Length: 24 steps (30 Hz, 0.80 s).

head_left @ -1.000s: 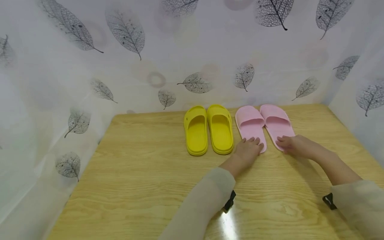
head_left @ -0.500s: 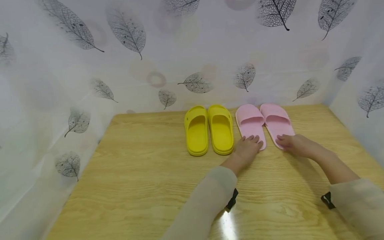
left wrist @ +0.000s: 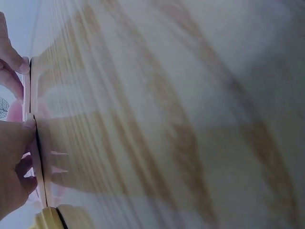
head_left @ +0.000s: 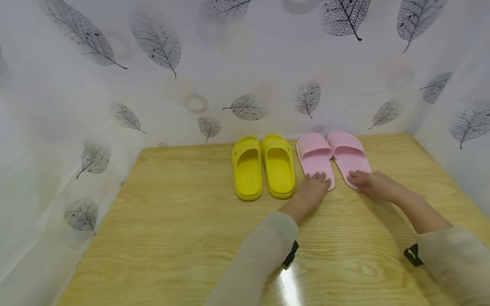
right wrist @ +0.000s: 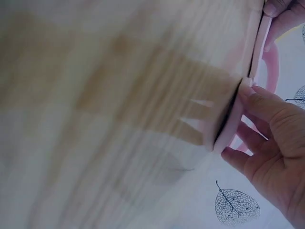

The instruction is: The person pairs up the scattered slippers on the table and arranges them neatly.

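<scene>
Two pink slippers lie side by side on the wooden surface, toes toward the back and touching near their straps. My left hand (head_left: 311,192) holds the heel end of the left pink slipper (head_left: 317,159), with thumb and fingers at its edges in the left wrist view. At the heel of the right pink slipper (head_left: 351,158), my right hand (head_left: 374,185) grips with the thumb on one edge and the fingers on the other, as the right wrist view shows. Just left of the pink pair stand a left yellow slipper (head_left: 248,175) and a right yellow slipper (head_left: 280,173).
The wooden surface (head_left: 172,221) extends to the left and front. Behind the slippers rises a white leaf-printed sheet (head_left: 153,93), which also closes off both sides. A dark strap (head_left: 291,255) shows under the left sleeve.
Both pink slippers have slid slightly back toward the sheet with my hands at their heels. The yellow slippers stay in place; the head view has shifted a little.
</scene>
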Available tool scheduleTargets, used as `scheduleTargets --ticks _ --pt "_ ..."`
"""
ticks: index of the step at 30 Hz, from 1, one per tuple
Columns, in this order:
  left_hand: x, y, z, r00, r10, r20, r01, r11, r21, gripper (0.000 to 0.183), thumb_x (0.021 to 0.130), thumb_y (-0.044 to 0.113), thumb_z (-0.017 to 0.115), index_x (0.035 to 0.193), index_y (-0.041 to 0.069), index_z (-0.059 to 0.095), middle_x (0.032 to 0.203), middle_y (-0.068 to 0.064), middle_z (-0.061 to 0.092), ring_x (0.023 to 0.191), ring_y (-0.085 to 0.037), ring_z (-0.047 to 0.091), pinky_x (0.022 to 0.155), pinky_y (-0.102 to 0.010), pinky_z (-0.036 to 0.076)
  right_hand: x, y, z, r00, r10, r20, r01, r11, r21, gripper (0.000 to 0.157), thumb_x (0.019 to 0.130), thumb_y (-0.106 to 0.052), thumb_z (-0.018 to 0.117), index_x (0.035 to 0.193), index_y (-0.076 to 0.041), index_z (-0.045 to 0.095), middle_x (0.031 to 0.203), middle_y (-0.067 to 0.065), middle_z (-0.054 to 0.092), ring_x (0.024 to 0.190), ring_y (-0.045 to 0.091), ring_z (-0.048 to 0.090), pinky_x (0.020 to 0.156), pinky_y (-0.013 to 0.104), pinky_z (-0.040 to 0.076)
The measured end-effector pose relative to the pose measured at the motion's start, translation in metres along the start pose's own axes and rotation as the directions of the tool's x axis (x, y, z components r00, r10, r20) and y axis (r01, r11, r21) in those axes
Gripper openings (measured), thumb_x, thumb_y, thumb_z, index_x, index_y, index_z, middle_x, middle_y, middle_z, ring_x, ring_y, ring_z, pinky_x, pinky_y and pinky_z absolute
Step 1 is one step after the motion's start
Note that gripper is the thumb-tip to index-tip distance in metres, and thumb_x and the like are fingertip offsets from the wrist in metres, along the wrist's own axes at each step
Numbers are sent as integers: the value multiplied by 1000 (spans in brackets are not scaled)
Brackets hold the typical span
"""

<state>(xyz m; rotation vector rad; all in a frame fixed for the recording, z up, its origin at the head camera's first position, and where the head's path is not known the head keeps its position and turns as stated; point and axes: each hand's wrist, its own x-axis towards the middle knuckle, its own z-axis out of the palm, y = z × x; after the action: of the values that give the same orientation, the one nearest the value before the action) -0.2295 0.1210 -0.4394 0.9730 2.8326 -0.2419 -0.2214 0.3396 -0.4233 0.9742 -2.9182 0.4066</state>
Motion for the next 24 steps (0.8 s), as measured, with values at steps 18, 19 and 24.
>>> scheduleTargets --ticks 18,19,24 --pt "-11 -12 10 985 -50 -168 48 999 -13 68 96 62 24 149 20 29 155 1 28 141 -14 27 115 -31 24 -9 -15 -4 973 161 165 -176 981 86 72 90 -35 62 142 7 33 145 36 25 131 55 26 100 73 16" --pt "-12 -12 9 985 -64 -163 64 998 -5 70 95 64 22 150 21 28 155 2 26 142 -14 25 115 -33 23 -10 -16 -4 972 165 164 -178 982 65 75 90 -38 61 143 5 32 146 36 25 131 55 26 101 72 15" --pt "-17 -14 5 986 -109 -125 114 993 34 80 87 75 11 152 28 16 159 5 14 145 -14 14 118 -40 11 -15 -23 -10 977 174 121 -170 984 -43 80 89 -44 61 146 2 28 147 32 26 132 53 26 106 68 11"
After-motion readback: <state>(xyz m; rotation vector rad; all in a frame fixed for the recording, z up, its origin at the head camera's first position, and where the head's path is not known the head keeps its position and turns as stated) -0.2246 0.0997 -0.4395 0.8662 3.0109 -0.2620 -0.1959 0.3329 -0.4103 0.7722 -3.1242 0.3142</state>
